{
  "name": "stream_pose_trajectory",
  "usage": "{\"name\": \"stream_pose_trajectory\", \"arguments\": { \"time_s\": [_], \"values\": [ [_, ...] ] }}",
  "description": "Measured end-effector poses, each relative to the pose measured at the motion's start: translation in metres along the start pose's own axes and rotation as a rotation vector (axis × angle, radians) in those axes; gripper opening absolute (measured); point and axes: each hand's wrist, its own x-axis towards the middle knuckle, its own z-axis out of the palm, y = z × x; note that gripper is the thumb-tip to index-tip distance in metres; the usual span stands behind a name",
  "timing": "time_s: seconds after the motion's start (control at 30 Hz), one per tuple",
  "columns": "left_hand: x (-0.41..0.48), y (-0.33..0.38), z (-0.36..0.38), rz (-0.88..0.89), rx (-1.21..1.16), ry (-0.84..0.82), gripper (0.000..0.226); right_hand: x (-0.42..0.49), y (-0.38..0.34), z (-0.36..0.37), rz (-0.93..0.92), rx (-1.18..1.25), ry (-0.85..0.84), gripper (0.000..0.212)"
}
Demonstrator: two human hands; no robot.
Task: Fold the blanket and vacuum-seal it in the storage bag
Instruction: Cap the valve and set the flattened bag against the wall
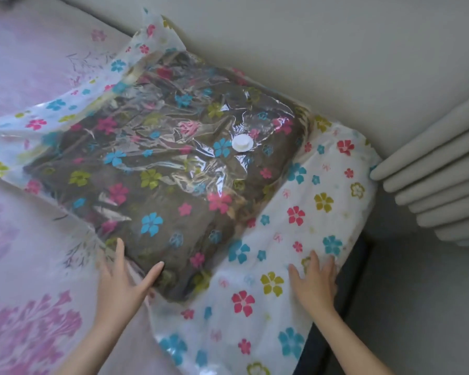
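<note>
Blanket point(157, 212) in bag point(295, 217) on bedsheet point(25, 266)

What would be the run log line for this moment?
blanket inside storage bag | valve on top | left hand, right hand flat on bag

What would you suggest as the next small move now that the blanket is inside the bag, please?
Probably slide both flat hands, left hand and right hand, toward the near open end, smoothing the empty flap of the storage bag for sealing. The blanket is already inside and the valve looks capped.
</note>
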Motion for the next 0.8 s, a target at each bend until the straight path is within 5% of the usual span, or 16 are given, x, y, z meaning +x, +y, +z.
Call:
{"name": "stream_pose_trajectory", "arguments": {
  "time_s": [0.17,0.33,0.4,0.57,0.8],
  "values": [
    [-0.013,0.002,0.007,-0.317,-0.576,-0.151,0.102,-0.056,0.015,0.028,0.227,0.462,-0.004,0.084],
    [0.009,-0.025,0.014,-0.489,-0.920,-0.349,0.108,-0.090,0.027,0.038,0.324,0.723,0.051,0.071],
    [0.012,-0.028,0.010,-0.459,-0.941,-0.388,0.095,-0.095,0.027,0.036,0.306,0.722,0.054,0.053],
    [0.010,-0.042,0.011,-0.446,-0.887,-0.357,0.017,-0.104,0.036,0.017,0.215,0.628,0.141,0.027],
    [-0.009,-0.051,0.019,-0.435,-0.739,-0.335,0.023,-0.094,0.049,0.007,0.259,0.559,0.182,0.024]
  ]
}}
